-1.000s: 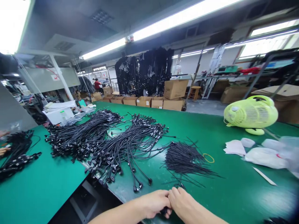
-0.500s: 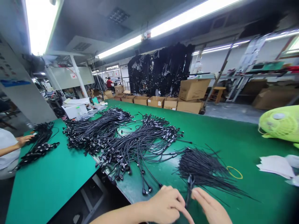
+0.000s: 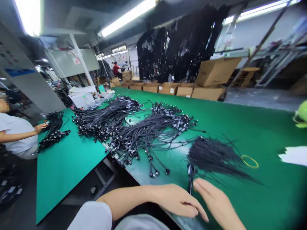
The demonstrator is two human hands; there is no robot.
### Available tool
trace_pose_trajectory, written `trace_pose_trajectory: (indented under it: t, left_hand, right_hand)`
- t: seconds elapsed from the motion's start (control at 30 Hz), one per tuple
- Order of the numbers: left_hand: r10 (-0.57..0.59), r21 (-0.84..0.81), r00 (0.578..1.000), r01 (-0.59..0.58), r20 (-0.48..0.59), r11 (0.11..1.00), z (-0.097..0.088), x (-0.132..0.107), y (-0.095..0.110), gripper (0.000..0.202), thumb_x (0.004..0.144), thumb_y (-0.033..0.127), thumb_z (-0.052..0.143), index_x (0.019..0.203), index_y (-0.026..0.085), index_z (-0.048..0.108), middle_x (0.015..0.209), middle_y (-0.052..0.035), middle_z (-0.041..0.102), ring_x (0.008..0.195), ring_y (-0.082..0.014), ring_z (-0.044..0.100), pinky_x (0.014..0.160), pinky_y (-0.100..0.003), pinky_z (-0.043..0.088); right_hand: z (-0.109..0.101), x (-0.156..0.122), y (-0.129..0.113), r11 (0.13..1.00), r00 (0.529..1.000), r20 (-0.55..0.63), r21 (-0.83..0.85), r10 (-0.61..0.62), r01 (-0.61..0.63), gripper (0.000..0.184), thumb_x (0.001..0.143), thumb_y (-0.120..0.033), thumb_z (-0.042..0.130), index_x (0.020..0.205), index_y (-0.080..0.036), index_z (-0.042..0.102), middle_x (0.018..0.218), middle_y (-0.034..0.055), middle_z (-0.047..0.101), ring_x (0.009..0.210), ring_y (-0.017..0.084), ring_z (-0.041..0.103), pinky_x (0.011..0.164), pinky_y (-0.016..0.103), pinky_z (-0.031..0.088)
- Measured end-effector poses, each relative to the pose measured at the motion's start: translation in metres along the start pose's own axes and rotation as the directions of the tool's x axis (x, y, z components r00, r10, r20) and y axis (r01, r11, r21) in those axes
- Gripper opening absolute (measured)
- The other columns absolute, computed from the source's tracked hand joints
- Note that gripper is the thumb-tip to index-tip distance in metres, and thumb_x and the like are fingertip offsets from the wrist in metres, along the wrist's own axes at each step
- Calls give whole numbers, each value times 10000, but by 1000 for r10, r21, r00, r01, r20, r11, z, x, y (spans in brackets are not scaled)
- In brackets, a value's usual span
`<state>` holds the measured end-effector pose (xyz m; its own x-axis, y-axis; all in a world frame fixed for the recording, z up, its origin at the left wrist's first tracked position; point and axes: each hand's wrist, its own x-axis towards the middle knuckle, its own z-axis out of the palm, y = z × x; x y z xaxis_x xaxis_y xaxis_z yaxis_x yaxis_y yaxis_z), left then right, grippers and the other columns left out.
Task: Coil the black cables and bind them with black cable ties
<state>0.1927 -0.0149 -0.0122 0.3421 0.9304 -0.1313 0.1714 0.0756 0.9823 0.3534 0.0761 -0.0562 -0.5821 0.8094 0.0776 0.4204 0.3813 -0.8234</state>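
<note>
No writing can be read; a sign with a red mark (image 3: 76,60) on the far left wall is too blurred. A row of brown cardboard boxes (image 3: 168,89) stands past the far edge of the green table (image 3: 240,127); what is in them does not show.

The left hand (image 3: 176,199) and the right hand (image 3: 216,201) lie close together at the near edge of the table, the fingers stretched and almost touching. Between them stands a small folded black cable bundle (image 3: 190,172), upright, just in front of the fingertips; it is not possible to tell if any finger grips it. Behind it lies a fan of thin black ties (image 3: 216,156), and a yellow rubber band (image 3: 249,161) is just beside it on the right. 2 large heaps of black cables (image 3: 134,127) cover the middle of the table.

Compared with 0.5 s ago, the view is lower and turned left: the lime fan (image 3: 302,115) is now almost out at the right edge, and the hands are flatter. A co-worker's hand (image 3: 40,127) touches another cable pile on the left table.
</note>
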Motion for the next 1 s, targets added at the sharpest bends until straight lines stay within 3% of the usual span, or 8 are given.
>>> trace_pose_trajectory:
  t: [0.1,0.2,0.4,0.5,0.63,0.8,0.9,1.0]
  left_hand:
    - [76,-28,996,-77,-39,997,9,0,-22,291,876,207,470,990,219,737,670,0,649,591,-172,531,620,-316,415]
    - [0,-208,996,-19,-93,978,9,8,-44,463,976,360,290,942,157,705,856,-64,678,716,-156,564,683,-283,438]
    - [-163,-454,984,113,-72,884,8,12,-46,450,816,541,641,961,118,695,1003,-110,690,937,-226,607,896,-345,452]
    - [-163,-496,984,106,-73,862,18,11,-36,451,823,478,647,1126,143,657,1194,-118,647,1137,-254,563,993,-366,420]
    - [-25,-144,980,-4,-196,990,29,18,-30,392,927,389,496,1217,147,600,1239,-104,632,1153,-214,563,1020,-324,408]
    - [40,225,977,8,-208,974,26,27,-30,339,971,311,369,1181,151,581,928,-60,704,742,-171,643,746,-283,505]
    - [140,499,979,-48,-147,865,26,29,-38,274,962,252,365,978,161,623,781,-52,679,722,-191,634,705,-288,497]
    - [281,767,960,-175,-8,617,30,30,-49,264,955,211,368,900,153,620,814,-98,682,747,-222,645,686,-316,501]
  right_hand:
    - [-18,-8,-20,995,999,-19,-84,-48,47,365,811,-522,386,571,-315,567,651,82,629,638,315,593,658,504,491]
    - [-21,-18,-34,995,997,23,-73,-70,72,303,815,-405,423,622,-223,570,664,77,627,656,242,585,657,383,473]
    - [-20,-23,-24,970,916,332,163,-224,178,319,929,-313,395,812,-177,659,869,38,680,829,170,610,788,279,455]
    - [-15,-28,-16,966,913,353,-78,-203,245,260,921,-220,443,829,-171,681,916,55,696,890,185,608,825,290,438]
    - [-8,-42,-16,813,979,137,-545,-153,203,244,927,-191,477,792,-147,676,833,92,687,790,198,582,695,291,395]
    - [-22,-61,-30,640,905,-60,-727,-422,250,270,972,-280,472,811,-159,653,746,63,629,702,194,532,644,328,375]
    - [-29,-64,-33,570,854,-28,-756,-520,322,239,966,-264,495,1128,-141,620,1062,97,658,929,218,570,832,359,422]
    - [-24,-62,-24,596,938,120,-744,-324,301,343,968,-372,501,1183,-118,584,1053,122,665,973,240,596,897,393,435]
